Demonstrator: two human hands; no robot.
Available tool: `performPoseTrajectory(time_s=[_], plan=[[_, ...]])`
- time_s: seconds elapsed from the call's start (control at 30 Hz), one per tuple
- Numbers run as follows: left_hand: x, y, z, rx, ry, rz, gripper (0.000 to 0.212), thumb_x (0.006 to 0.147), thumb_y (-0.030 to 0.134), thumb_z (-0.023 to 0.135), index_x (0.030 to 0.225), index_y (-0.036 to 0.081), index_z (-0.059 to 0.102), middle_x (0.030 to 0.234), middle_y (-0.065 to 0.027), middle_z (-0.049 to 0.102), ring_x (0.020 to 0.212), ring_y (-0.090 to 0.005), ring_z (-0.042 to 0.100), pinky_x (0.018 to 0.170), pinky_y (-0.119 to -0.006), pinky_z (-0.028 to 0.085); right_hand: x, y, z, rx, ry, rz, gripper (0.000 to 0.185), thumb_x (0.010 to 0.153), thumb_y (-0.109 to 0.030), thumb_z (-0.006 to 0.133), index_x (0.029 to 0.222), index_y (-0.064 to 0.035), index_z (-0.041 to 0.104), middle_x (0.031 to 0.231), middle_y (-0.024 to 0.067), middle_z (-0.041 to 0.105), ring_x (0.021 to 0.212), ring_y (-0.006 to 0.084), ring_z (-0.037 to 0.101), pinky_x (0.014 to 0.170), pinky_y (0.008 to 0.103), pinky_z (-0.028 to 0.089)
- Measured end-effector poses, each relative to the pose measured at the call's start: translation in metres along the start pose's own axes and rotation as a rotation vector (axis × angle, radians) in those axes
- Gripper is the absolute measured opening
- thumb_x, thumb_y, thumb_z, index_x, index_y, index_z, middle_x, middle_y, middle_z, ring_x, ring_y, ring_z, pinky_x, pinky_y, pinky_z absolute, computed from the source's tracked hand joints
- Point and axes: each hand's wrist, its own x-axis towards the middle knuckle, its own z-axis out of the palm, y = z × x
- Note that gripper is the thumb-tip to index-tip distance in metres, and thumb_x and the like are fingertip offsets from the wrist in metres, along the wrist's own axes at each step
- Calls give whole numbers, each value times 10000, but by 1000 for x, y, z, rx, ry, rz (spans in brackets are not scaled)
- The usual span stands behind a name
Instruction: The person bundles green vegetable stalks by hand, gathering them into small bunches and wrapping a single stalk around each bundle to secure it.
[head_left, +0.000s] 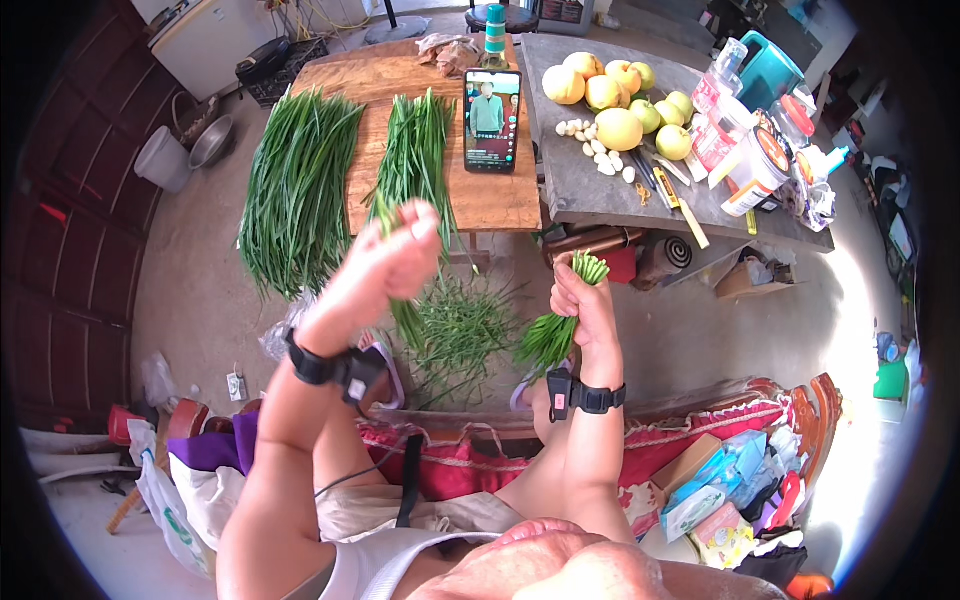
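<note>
My left hand (401, 251), slightly blurred, is raised near the front edge of the wooden table (495, 206). It is closed on a few green stalks (407, 324), probably garlic chives, whose leaves hang below the fist. To the right, my right hand (589, 300) grips a thicker bunch of chives (551, 337). The pale cut ends of that bunch point up and its leaves hang down. On the table lie a large pile of chives (300, 187) and a smaller pile (412, 150). Loose green trimmings (469, 322) are scattered on the floor between my feet.
A phone (492, 124) with a lit screen leans against a teal-capped bottle (495, 37). The grey table (570, 187) holds yellow and green fruit (619, 129), garlic cloves (592, 142), a yellow utility knife (665, 187) and several plastic containers (757, 172). Bags and boxes (720, 495) lie right on the bench.
</note>
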Motion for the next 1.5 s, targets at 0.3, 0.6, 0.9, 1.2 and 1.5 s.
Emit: performPoseTrajectory(time_s=[0.3,0.6,0.9,1.2,1.5], plan=[[8,-93,-26,95,114,-133,193,971,290,575,867,160,477,655,128,355,526,10,280,452,-190,192,10,29,28,-112,1,19,129,862,-133,711,922,-47,635,647,-65,506,457,12,383,421,185,289],[32,-113,-57,250,300,151,153,943,210,630,903,89,545,758,103,478,648,10,382,559,-172,296,30,34,47,-212,120,-96,109,852,-119,719,905,-55,648,669,-49,555,467,11,418,412,186,309],[26,-88,-54,193,290,159,139,931,205,645,928,92,564,729,106,497,609,17,394,525,-158,288,30,36,52,-258,167,-121,113,849,-136,728,893,-61,656,667,-45,564,473,8,432,410,185,320],[78,-42,-54,715,461,291,478,791,297,797,1088,27,537,755,50,514,676,-34,477,592,-194,382,19,18,31,-253,144,-137,116,850,-126,728,908,-54,658,686,-35,591,488,8,444,423,181,335],[150,-33,-49,1061,699,88,992,620,441,884,1267,-101,363,852,-148,664,800,-235,653,728,-343,525,14,11,21,-255,151,-139,109,848,-118,726,911,-58,661,709,-28,604,493,3,447,423,176,328]])
